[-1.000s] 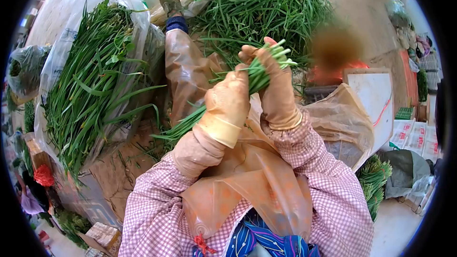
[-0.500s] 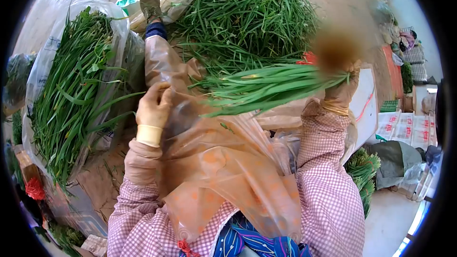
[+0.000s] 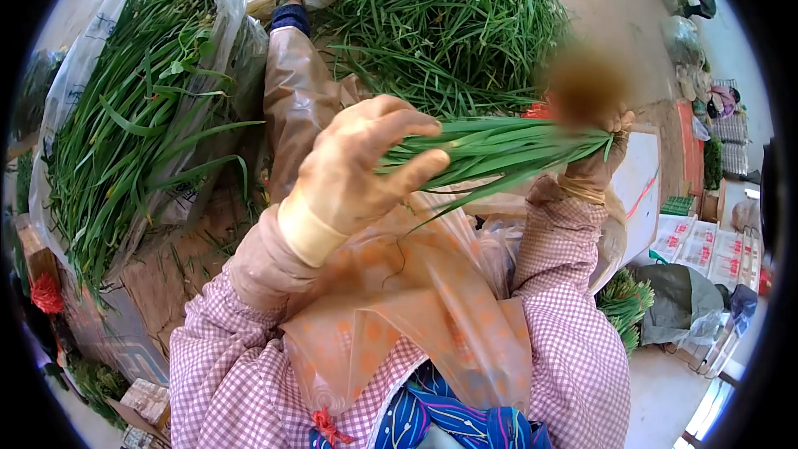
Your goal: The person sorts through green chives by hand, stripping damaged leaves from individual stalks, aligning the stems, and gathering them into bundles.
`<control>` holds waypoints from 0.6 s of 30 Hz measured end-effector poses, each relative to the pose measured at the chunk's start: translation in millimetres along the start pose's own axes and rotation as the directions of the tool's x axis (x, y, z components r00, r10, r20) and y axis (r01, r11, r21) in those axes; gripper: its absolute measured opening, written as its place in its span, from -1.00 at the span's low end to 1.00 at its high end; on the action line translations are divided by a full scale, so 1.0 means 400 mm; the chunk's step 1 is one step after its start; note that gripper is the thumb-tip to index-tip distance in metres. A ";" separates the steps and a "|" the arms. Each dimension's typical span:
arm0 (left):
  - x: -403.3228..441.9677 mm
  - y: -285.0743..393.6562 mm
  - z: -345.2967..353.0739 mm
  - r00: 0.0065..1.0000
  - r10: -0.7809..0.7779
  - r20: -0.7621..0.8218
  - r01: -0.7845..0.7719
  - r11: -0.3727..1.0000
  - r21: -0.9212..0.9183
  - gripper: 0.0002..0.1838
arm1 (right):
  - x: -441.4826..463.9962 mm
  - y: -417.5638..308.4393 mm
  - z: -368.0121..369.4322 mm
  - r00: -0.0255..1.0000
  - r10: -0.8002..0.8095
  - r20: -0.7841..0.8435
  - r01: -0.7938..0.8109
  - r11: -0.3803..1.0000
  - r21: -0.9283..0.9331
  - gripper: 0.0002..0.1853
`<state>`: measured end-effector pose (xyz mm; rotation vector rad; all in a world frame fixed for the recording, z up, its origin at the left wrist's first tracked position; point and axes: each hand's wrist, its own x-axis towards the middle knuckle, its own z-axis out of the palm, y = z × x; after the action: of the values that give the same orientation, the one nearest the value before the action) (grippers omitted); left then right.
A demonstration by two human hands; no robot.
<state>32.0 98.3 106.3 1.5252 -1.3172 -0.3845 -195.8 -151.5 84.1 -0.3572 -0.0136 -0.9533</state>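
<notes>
A bunch of garlic chives, with long flat green leaves, stretches sideways in front of my chest. My right hand grips it at the right end; a brown blur on the lens covers part of that hand. At the leaf-tip end is my left hand, its thumb and fingers spread apart and in front of the tips. Whether those fingers touch the leaves I cannot tell. A large loose heap of chives lies beyond the bunch. Both hands wear tan gloves.
On the left, a clear plastic bag holds more chives. My outstretched leg lies between bag and heap. At the right are a white board, tied green bundles and a grey-green cloth. Red string hangs at the left.
My left hand has moved right and up from beside the bag to the bunch's leaf tips, its fingers opening out. My right hand still holds the bunch in nearly the same place.
</notes>
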 end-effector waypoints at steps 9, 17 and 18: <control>0.018 -0.053 0.074 0.996 -0.008 0.091 0.017 0.994 -0.108 -0.88 | -0.006 0.031 -0.008 1.000 -0.012 -0.012 0.012 1.000 0.007 -0.81; 0.009 -0.127 -0.031 0.772 -0.565 -0.291 0.195 0.647 -0.737 -0.81 | 0.009 -0.007 -0.042 0.967 0.159 0.200 -0.211 0.937 0.278 -0.86; 0.001 -0.126 -0.044 0.802 -0.503 -0.323 0.203 0.738 -0.644 -0.77 | -0.003 -0.018 -0.024 0.991 0.101 0.083 -0.117 0.968 0.222 -0.87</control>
<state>72.3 99.2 71.7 1.2195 -0.4183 -0.5578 -203.8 -157.1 77.1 -0.1785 -0.1652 -0.8195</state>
